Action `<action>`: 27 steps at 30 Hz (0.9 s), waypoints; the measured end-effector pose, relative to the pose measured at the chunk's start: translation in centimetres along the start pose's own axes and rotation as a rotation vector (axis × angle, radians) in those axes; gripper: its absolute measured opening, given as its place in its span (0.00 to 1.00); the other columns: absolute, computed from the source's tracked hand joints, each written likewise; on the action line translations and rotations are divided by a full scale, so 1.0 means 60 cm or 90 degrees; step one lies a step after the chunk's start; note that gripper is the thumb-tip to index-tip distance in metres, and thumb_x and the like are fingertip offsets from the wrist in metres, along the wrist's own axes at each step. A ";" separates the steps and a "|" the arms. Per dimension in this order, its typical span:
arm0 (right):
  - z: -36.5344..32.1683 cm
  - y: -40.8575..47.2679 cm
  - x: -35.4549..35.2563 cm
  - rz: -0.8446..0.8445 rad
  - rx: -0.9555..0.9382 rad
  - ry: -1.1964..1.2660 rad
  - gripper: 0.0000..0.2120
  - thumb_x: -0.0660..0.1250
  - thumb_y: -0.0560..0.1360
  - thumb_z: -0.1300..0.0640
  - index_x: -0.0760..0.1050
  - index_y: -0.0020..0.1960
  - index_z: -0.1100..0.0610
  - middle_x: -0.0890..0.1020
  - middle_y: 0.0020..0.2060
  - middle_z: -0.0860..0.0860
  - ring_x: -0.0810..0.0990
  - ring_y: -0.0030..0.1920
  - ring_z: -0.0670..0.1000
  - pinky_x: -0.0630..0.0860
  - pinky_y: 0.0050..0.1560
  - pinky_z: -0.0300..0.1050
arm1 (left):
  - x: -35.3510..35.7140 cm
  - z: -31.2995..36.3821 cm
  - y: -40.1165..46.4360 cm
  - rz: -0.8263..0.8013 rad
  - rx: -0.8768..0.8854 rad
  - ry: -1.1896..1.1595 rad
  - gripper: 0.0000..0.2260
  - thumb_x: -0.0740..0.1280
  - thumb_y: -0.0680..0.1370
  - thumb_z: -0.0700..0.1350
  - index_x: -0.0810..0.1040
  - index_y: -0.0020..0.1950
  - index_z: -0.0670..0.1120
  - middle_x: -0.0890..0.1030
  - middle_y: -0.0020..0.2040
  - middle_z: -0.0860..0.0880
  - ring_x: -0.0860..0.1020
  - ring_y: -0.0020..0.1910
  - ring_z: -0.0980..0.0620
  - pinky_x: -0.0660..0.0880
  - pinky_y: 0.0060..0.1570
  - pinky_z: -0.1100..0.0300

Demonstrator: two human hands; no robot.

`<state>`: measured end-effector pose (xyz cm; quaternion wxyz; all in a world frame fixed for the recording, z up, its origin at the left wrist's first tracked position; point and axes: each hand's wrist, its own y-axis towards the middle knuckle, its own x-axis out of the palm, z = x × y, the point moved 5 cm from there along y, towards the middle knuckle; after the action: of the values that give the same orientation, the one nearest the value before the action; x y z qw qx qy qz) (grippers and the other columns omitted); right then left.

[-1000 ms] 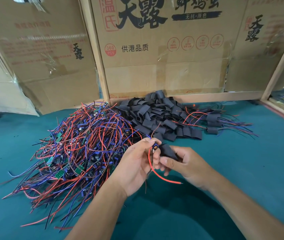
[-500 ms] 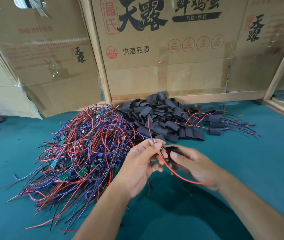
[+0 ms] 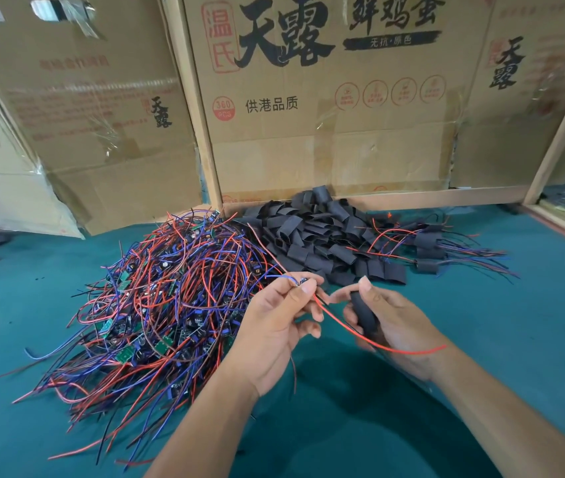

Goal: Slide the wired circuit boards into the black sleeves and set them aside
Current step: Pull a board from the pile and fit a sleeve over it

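Black and floppy, the sleeve sits curled in my right hand just beside my left hand, which pinches the light, delicate circuit board; I judge gripping its edges safer than tugging its wires.

Two bare hands work above one teal felt-covered table: the left hand pinches one small wired circuit board, the right hand holds one flat black sleeve. One long red wire trails between them. One tangled heap of red, blue and black wired boards, too many to count, lies beside one pile of dozens of loose black sleeves. About four sleeved boards sit apart. Three printed cardboard panels stand behind.
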<state>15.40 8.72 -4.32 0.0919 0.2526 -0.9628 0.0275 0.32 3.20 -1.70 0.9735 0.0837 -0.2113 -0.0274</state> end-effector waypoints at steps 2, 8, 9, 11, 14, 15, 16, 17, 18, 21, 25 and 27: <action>0.003 0.004 -0.012 0.072 0.015 -0.070 0.27 0.57 0.78 0.38 0.80 0.53 0.60 0.72 0.32 0.53 0.66 0.25 0.47 0.61 0.26 0.38 | 0.001 0.005 0.000 0.002 0.015 -0.010 0.09 0.69 0.76 0.45 0.81 0.53 0.42 0.81 0.44 0.42 0.76 0.36 0.53 0.74 0.34 0.60; 0.022 0.002 -0.017 0.068 0.098 -0.015 0.21 0.59 0.82 0.46 0.71 0.67 0.61 0.72 0.33 0.49 0.66 0.29 0.47 0.60 0.31 0.40 | 0.008 0.008 -0.005 -0.002 0.033 -0.007 0.09 0.71 0.76 0.47 0.83 0.53 0.46 0.82 0.46 0.41 0.78 0.38 0.53 0.75 0.35 0.61; 0.021 0.001 -0.016 0.055 0.099 0.000 0.23 0.59 0.82 0.48 0.69 0.68 0.64 0.73 0.34 0.49 0.67 0.30 0.47 0.61 0.32 0.40 | 0.009 0.008 -0.006 -0.003 0.038 -0.008 0.09 0.72 0.76 0.47 0.83 0.53 0.46 0.81 0.45 0.40 0.79 0.38 0.53 0.75 0.35 0.61; 0.015 -0.001 -0.014 0.023 0.090 0.008 0.26 0.60 0.82 0.50 0.63 0.67 0.72 0.75 0.36 0.50 0.69 0.31 0.47 0.63 0.32 0.40 | 0.013 0.011 -0.007 -0.009 0.050 -0.008 0.09 0.74 0.75 0.48 0.84 0.54 0.47 0.81 0.45 0.40 0.79 0.39 0.52 0.75 0.35 0.61; 0.004 -0.002 -0.011 -0.007 0.065 0.011 0.22 0.61 0.80 0.48 0.69 0.56 0.70 0.78 0.41 0.54 0.71 0.36 0.50 0.64 0.37 0.43 | 0.021 0.017 -0.010 -0.037 0.071 0.008 0.09 0.73 0.74 0.47 0.85 0.54 0.48 0.84 0.47 0.43 0.80 0.40 0.52 0.75 0.36 0.61; 0.004 -0.002 -0.010 -0.009 0.058 0.011 0.20 0.62 0.79 0.49 0.71 0.54 0.67 0.80 0.44 0.56 0.73 0.38 0.51 0.65 0.39 0.44 | 0.024 0.020 -0.012 -0.046 0.081 0.013 0.09 0.73 0.75 0.47 0.84 0.54 0.48 0.85 0.48 0.43 0.80 0.40 0.52 0.75 0.37 0.62; 0.005 -0.001 -0.011 -0.005 0.055 0.013 0.18 0.62 0.80 0.50 0.73 0.56 0.66 0.81 0.48 0.58 0.75 0.42 0.52 0.67 0.41 0.45 | 0.026 0.023 -0.014 -0.056 0.092 0.016 0.09 0.73 0.75 0.47 0.84 0.55 0.48 0.85 0.48 0.43 0.81 0.40 0.52 0.76 0.37 0.61; 0.005 -0.001 -0.012 0.002 0.050 0.015 0.15 0.62 0.80 0.52 0.74 0.59 0.63 0.82 0.52 0.58 0.77 0.46 0.53 0.68 0.45 0.47 | 0.029 0.026 -0.017 -0.071 0.105 0.018 0.10 0.74 0.75 0.47 0.84 0.55 0.48 0.85 0.49 0.43 0.81 0.41 0.52 0.76 0.38 0.61; 0.005 0.000 -0.014 0.010 0.041 0.017 0.14 0.64 0.80 0.53 0.76 0.59 0.61 0.82 0.54 0.58 0.77 0.49 0.54 0.68 0.47 0.48 | 0.033 0.029 -0.019 -0.095 0.116 0.022 0.11 0.74 0.75 0.48 0.84 0.56 0.48 0.85 0.50 0.43 0.81 0.42 0.51 0.77 0.39 0.61; -0.002 0.002 -0.024 0.044 -0.001 -0.007 0.11 0.68 0.75 0.52 0.82 0.55 0.55 0.81 0.44 0.50 0.71 0.45 0.51 0.65 0.45 0.48 | 0.051 0.032 -0.030 -0.186 0.131 0.038 0.12 0.74 0.75 0.48 0.83 0.57 0.47 0.84 0.50 0.44 0.80 0.44 0.50 0.77 0.41 0.59; -0.006 0.004 -0.031 0.065 -0.029 0.028 0.18 0.72 0.71 0.50 0.82 0.58 0.55 0.78 0.42 0.50 0.71 0.42 0.50 0.66 0.49 0.51 | 0.060 0.031 -0.033 -0.186 0.130 0.051 0.12 0.75 0.74 0.49 0.84 0.56 0.48 0.84 0.43 0.45 0.79 0.36 0.51 0.76 0.38 0.59; -0.002 0.008 -0.031 0.073 -0.024 0.068 0.17 0.72 0.69 0.52 0.82 0.57 0.56 0.80 0.49 0.56 0.77 0.49 0.51 0.71 0.54 0.50 | 0.049 0.038 -0.026 -0.112 0.152 0.027 0.10 0.76 0.73 0.46 0.85 0.53 0.48 0.83 0.42 0.44 0.79 0.33 0.52 0.76 0.35 0.60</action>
<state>16.78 10.03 -4.57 0.1463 0.1934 -0.9698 0.0277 2.03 1.07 1.27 0.9546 0.2177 -0.1843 -0.0859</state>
